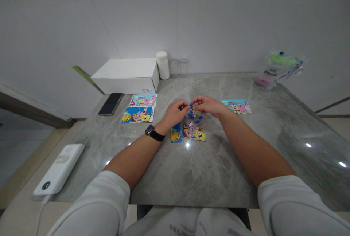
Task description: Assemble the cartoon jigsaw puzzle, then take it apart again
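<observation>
Above the middle of the grey table, my left hand (177, 112) and my right hand (205, 105) meet with pinched fingers at a small blue puzzle piece (191, 106). Both hands appear to touch it. Just below them lie several loose blue pieces (201, 117). Nearer to me is a partly joined puzzle section (194, 133) with pink and yellow cartoon figures. Left of it lies a narrow blue joined strip (175, 135) with a yellow shape, its upper end close to my left wrist.
Picture cards (138, 114) lie at the left, another card (242, 106) beyond my right forearm. A phone (111, 104), white box (125, 74), white bottle (163, 66), two clear glasses (183, 68), plastic bag (279, 69) and white power bank (60, 168) surround the work area on the table (191, 177).
</observation>
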`<state>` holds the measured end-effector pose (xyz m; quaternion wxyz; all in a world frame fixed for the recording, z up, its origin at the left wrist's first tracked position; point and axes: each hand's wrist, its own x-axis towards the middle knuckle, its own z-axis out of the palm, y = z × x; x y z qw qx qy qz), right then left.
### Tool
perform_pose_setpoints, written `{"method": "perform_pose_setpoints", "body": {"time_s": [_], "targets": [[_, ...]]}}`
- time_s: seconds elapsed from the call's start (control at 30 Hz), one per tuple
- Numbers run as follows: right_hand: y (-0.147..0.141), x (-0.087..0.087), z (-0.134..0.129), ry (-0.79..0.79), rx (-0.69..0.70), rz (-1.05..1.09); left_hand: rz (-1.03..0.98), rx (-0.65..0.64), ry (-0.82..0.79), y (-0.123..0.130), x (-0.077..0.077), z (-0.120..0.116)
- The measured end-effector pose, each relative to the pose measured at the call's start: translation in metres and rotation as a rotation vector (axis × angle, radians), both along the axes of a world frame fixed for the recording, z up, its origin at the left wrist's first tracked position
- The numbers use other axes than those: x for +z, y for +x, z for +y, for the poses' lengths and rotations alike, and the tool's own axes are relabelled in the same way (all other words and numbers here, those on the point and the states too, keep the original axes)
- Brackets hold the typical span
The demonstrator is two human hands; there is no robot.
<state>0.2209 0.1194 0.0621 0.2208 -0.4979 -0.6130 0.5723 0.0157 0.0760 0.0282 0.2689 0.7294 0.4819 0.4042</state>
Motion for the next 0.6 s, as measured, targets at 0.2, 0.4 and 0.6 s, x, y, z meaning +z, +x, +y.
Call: {"method": "perform_pose_setpoints", "body": {"time_s": [0.2, 0.4, 0.6], "targets": [[0.003, -0.001, 0.001, -0.096, 0.007, 0.041, -0.054, 0.003, 0.047, 0.000, -0.001, 0.001], [-0.001, -0.015, 0.006, 0.165, 0.080, -0.260, 0.284, -0.006, -0.044, -0.010, -0.002, 0.009], [-0.004, -0.022, 0.006, 0.549, 0.175, -0.696, 0.709, 0.000, 0.008, -0.011, 0.001, 0.000]]}}
